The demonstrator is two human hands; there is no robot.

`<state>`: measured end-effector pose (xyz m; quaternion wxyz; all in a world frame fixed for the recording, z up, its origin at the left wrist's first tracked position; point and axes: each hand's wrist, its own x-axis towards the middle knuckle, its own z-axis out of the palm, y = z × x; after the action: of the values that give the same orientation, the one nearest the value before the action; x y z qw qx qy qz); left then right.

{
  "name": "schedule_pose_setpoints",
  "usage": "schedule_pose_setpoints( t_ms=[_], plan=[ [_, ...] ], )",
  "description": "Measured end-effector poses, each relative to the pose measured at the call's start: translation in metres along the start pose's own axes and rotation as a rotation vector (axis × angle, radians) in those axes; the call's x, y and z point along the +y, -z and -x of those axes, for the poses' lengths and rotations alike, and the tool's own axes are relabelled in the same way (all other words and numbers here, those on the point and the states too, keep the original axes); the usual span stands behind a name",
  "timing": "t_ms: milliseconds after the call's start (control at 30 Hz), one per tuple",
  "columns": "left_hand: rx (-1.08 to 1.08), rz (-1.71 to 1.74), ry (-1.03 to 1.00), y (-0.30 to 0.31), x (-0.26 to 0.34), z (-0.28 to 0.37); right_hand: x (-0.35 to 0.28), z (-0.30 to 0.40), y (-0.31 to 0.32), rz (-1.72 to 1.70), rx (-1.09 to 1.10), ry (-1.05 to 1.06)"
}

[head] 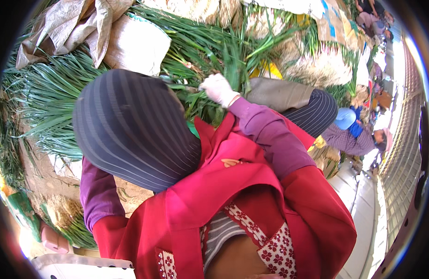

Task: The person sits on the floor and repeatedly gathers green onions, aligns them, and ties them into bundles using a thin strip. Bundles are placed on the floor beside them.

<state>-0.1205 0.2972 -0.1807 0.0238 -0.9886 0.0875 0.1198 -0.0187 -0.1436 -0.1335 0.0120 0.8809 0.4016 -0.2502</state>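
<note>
My right hand [219, 90] wears a white glove and is curled among long green allium leaves [205, 38], beside my bent knees. Its fingertips meet the greens, but I cannot make out whether a stalk is held. Behind my striped left knee [134, 129], my left hand is out of sight; only the purple sleeve [99, 190] of that arm shows. A brown cover [280, 94] lies over part of my right leg. Loose leaves and stems surround the gloved hand, some blurred. To the left of my left knee spreads a thick bunch of green leaves [50, 104].
Brown woven sacking [75, 24] and a white sack [139, 45] lie upper left. Root-ended bundles [322, 66] line the upper right, near a yellow item [272, 69]. Another rooted bundle [66, 212] sits lower left. A person [357, 136] sits at right beside a tiled strip [401, 139].
</note>
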Motion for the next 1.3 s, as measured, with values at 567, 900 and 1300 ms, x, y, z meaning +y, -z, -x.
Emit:
schedule_pose_setpoints(
  t_ms=[567, 900, 1300],
  plan=[
    [0.480, 0.986, 0.381, 0.233, -0.030, 0.022, 0.003, -0.010, 0.058, -0.628, 0.255, 0.112],
    [0.189, 1.953, 0.223, 0.316, 0.209, -0.067, 0.113, -0.163, 0.149, -0.260, 0.702, -0.712],
    [0.128, 1.964, 0.277, 0.213, 0.238, -0.114, 0.179, -0.031, 0.238, -0.454, 0.696, -0.516]
  ],
)
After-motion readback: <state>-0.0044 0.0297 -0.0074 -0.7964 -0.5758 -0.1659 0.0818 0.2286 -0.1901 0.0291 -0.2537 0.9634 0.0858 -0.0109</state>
